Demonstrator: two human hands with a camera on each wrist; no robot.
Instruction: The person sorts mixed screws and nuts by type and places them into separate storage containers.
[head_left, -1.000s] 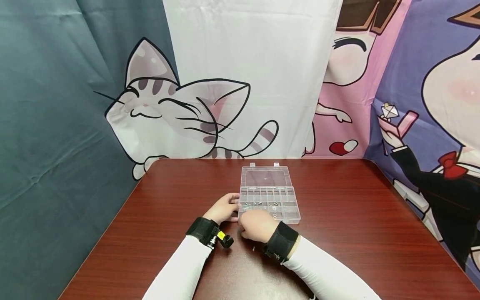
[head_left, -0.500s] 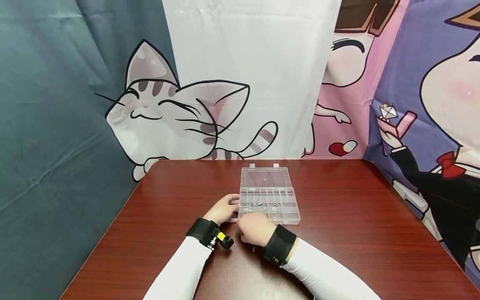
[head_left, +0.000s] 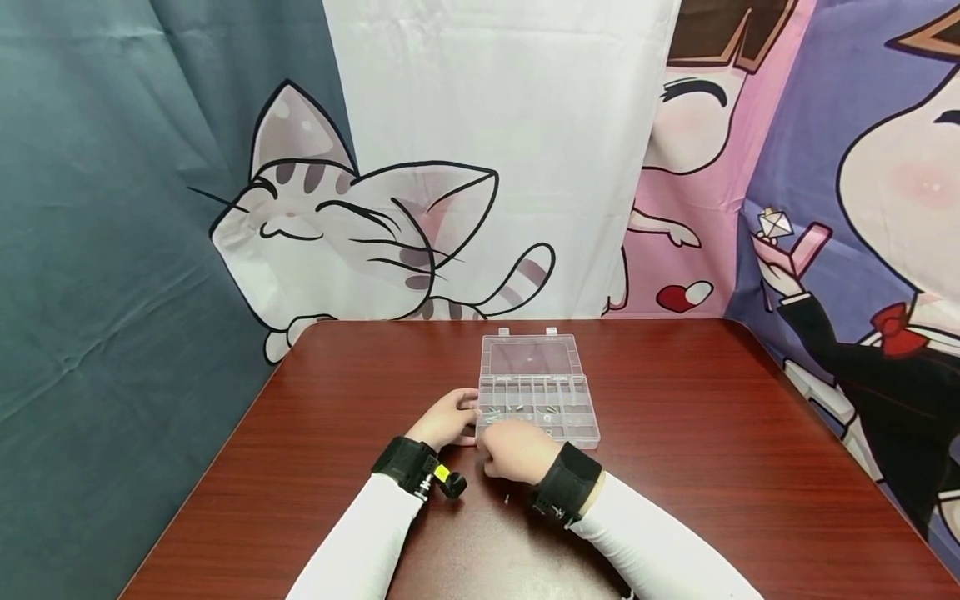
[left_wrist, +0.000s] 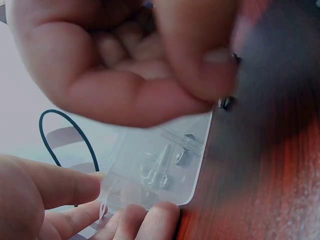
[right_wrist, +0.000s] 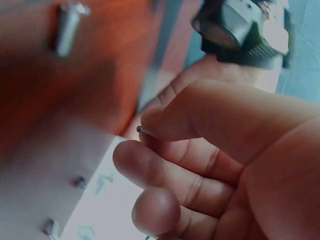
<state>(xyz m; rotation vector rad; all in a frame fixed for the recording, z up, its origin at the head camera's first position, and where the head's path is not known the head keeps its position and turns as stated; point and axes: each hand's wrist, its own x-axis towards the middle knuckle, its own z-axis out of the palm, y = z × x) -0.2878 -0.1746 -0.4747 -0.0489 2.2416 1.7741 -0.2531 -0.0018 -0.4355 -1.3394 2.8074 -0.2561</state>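
A clear plastic compartment box [head_left: 582, 430] lies with its lid raised, small metal parts in some compartments. My left hand [head_left: 444, 418] rests at its left side; in the left wrist view its fingers [left_wrist: 159, 220] touch the box's wall, relaxed rather than clenched. Over the front left corner, my right hand [head_left: 519, 451] has thumb and index finger together. Between them, the right wrist view shows the tip of a small metal piece [right_wrist: 141, 130], perhaps a screw; most of it is hidden. A screw [right_wrist: 70, 30] lies on the table before the box.
The raised clear lid [head_left: 531, 357] leans back behind the compartments. Another small metal part [right_wrist: 80, 184] shows near the box's edge. The brown wooden table [head_left: 712, 467] reaches back to a printed cloth backdrop [head_left: 420, 250].
My right hand dips slightly toward me, then shifts back up over the box's front left corner. The left hand and the box stay in place.
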